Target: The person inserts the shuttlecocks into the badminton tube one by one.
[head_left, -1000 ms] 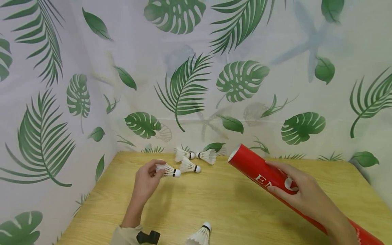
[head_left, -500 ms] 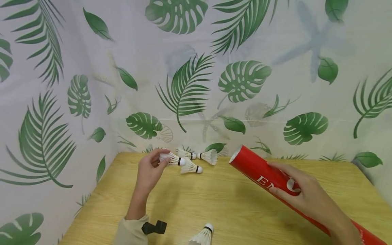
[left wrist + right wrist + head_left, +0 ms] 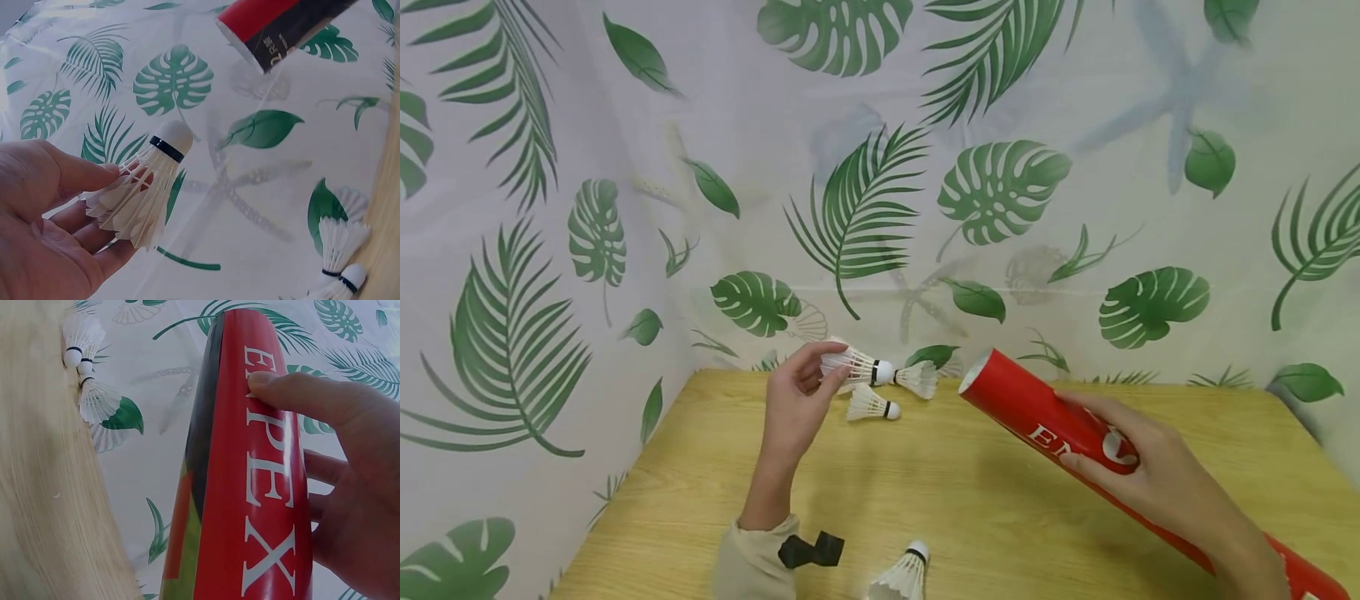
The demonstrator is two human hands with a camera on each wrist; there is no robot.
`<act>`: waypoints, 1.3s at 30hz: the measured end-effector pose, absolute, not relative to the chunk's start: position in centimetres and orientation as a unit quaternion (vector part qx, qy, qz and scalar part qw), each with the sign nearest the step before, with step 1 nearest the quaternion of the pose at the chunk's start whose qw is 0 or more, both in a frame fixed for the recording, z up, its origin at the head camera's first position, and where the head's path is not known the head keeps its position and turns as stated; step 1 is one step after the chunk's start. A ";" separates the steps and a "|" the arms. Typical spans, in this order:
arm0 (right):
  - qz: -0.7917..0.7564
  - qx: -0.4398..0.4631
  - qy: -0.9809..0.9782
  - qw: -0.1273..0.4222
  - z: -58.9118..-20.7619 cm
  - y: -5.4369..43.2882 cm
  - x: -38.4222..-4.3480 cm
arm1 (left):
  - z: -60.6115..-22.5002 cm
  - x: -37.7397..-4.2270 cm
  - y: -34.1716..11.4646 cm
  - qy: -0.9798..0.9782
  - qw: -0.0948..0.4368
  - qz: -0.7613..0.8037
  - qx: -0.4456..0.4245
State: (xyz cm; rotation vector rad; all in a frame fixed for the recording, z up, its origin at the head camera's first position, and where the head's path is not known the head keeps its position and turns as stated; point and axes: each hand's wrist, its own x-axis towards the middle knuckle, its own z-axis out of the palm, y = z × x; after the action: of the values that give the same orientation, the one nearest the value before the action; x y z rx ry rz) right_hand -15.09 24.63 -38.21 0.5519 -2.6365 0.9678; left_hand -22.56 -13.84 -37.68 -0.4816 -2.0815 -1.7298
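My left hand [image 3: 793, 408] pinches a white shuttlecock [image 3: 144, 194] by its feathers, between thumb and fingers. Its rounded cork with a black band points right in the head view and up in the left wrist view. My right hand [image 3: 1161, 479] grips a red cardboard tube [image 3: 1022, 408] with white lettering, tilted so that its open end faces up and left toward the shuttlecock. In the right wrist view the thumb [image 3: 265, 384] lies across the lettering. The tube's lower end runs behind the right wrist.
Past the left hand, a shuttlecock [image 3: 917, 379] and another shuttlecock [image 3: 868, 404] lie near the table's back edge; a third is mostly hidden behind the held one. One more shuttlecock [image 3: 904, 573] lies at the front of the wooden table [image 3: 970, 500]. A leaf-patterned cloth [image 3: 1037, 317] hangs behind.
My left hand has moved up and to the right with the shuttlecock, now overlapping the back ones in the head view. The right hand and tube have stayed nearly still.
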 end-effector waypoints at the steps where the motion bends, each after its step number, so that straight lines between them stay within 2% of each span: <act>1: 0.336 0.189 -0.912 0.138 -38.2 24.6 -15.1 | -37.6 -22.6 -13.6 -0.737 0.196 -0.624 -0.173; 7: 0.345 0.183 -0.911 0.135 -38.2 24.3 -15.2 | -37.2 -22.5 -12.1 -0.710 0.203 -0.650 -0.178; 17: 0.359 0.183 -0.906 0.132 -38.3 24.0 -14.9 | -37.8 -22.4 -8.8 -0.688 0.186 -0.666 -0.219; 39: 0.359 0.224 -0.897 0.125 -38.4 22.8 -15.2 | -38.1 -21.4 -6.7 -0.708 0.147 -0.644 -0.250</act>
State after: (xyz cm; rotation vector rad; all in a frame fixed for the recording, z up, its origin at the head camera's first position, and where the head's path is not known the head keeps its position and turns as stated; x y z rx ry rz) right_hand -15.19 22.75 -38.41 0.6528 -2.6138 1.0466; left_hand -21.37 -6.67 -38.07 -0.7186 -2.0383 -1.8518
